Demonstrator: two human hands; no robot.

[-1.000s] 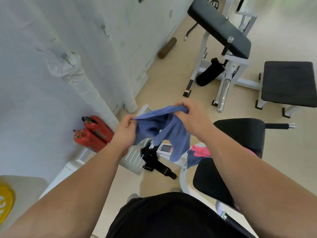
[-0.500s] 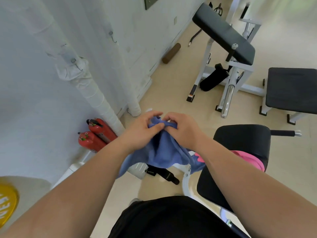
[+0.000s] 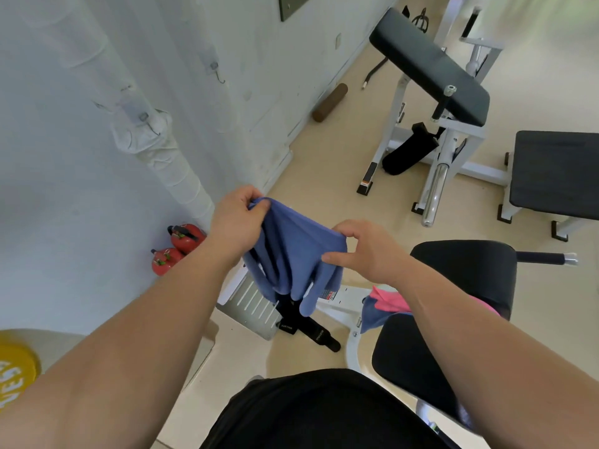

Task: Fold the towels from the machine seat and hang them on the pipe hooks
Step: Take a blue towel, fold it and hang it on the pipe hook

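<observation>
A blue towel [image 3: 293, 254] hangs in loose folds between my two hands at mid-frame. My left hand [image 3: 236, 222] pinches its upper left corner. My right hand [image 3: 363, 247] grips its right edge between thumb and fingers. A pink towel [image 3: 387, 301] lies over another blue towel [image 3: 369, 314] on the black machine seat [image 3: 466, 273], partly hidden by my right forearm. The white wrapped pipe [image 3: 175, 176] runs down the wall at left, with a metal hook [image 3: 150, 128] on it. A second hook [image 3: 217, 72] is on the pipe farther back.
Two red fire extinguishers [image 3: 176, 247] stand at the pipe's foot. A black padded bench [image 3: 428, 66] on a white frame and a flat black bench [image 3: 557, 173] stand ahead on the beige floor. A yellow weight plate [image 3: 14, 377] lies at lower left.
My hands were together on the bunched towel half a second ago. They have moved apart, spreading the towel's top edge between them, and the view has tilted upward slightly.
</observation>
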